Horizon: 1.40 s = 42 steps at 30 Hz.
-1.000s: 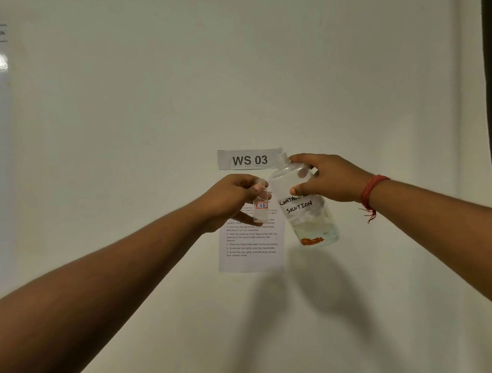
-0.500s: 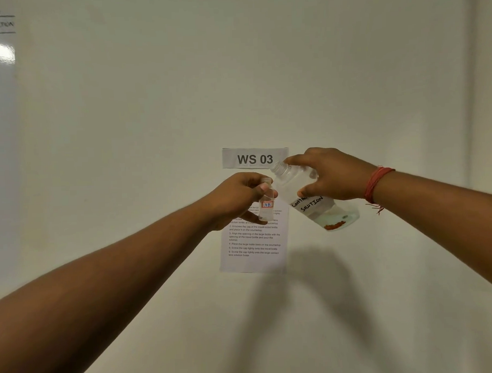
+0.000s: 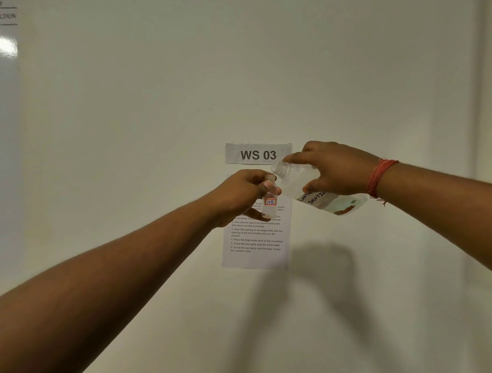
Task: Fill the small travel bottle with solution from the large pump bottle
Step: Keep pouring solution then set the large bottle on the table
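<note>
Pouring is best done slowly, the large bottle [image 3: 309, 184] (gripped by the right hand [image 3: 336, 169]) kept over the small travel bottle [image 3: 270, 199], pinched upright by the left hand [image 3: 239, 195].

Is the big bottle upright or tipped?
Tipped: the big bottle lies nearly sideways in the right hand, its mouth above the small bottle.

Clear plastic bottles [image 3: 308, 181]; matt paper sheet [image 3: 255, 247].

Looks like a staged recording workstation, not a home. Plain white surface [image 3: 346, 71] carries a "WS 03" label [image 3: 258, 154] and a printed instruction sheet [image 3: 256, 241].
</note>
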{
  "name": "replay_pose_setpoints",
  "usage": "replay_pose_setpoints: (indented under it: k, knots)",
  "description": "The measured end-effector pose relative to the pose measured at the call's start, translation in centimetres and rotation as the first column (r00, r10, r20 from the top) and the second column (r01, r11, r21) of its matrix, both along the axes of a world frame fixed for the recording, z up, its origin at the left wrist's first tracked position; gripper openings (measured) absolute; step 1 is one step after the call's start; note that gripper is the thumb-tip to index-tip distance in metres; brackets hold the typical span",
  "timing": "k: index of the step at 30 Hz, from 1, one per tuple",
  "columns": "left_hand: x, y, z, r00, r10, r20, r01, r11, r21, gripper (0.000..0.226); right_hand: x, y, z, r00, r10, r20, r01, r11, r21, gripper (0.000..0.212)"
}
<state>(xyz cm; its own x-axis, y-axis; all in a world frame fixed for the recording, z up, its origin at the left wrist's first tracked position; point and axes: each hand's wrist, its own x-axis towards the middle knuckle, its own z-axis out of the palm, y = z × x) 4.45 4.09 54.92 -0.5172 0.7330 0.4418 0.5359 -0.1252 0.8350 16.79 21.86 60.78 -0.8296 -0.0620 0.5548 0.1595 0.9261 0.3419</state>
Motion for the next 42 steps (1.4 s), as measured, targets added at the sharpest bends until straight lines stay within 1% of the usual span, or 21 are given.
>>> replay_pose_setpoints:
  k: [7, 12, 20, 24, 28, 37, 42]
  knots:
    - [0.2, 0.0, -0.1, 1.0, -0.004, 0.008, 0.004, 1.0, 0.003, 0.016, 0.3, -0.1, 0.0, 1.0, -0.02, 0.005, 0.02, 0.998, 0.063, 0.074]
    - [0.1, 0.1, -0.2, 1.0, 0.009, -0.001, -0.009, 1.0, -0.01, 0.024, 0.4, -0.1, 0.0, 0.999, -0.042, 0.009, 0.041, 0.994, 0.105, 0.073]
    - [0.1, 0.2, -0.3, 1.0, 0.007, -0.007, -0.007, 1.0, -0.016, 0.026, 0.5, -0.2, 0.1, 0.998, -0.064, 0.029, 0.059, 0.989, 0.134, 0.073]
    - [0.1, 0.2, -0.4, 1.0, 0.001, -0.023, -0.002, 1.0, -0.013, 0.022, 0.7, -0.4, 0.3, 0.996, -0.08, 0.035, 0.074, 0.985, 0.154, 0.072]
    - [0.1, 0.3, -0.4, 1.0, 0.009, -0.026, -0.009, 1.0, -0.02, 0.025, 0.7, -0.5, 0.3, 0.994, -0.097, 0.042, 0.088, 0.979, 0.183, 0.073]
    - [0.2, 0.4, -0.6, 0.999, 0.008, -0.041, -0.008, 1.0, -0.02, 0.018, 0.9, -1.0, 0.7, 0.99, -0.121, 0.067, 0.106, 0.974, 0.199, 0.073]
    - [0.1, 0.4, -0.7, 0.999, 0.011, -0.045, -0.012, 1.0, -0.021, 0.022, 1.1, -1.4, 0.9, 0.989, -0.125, 0.075, 0.107, 0.972, 0.21, 0.073]
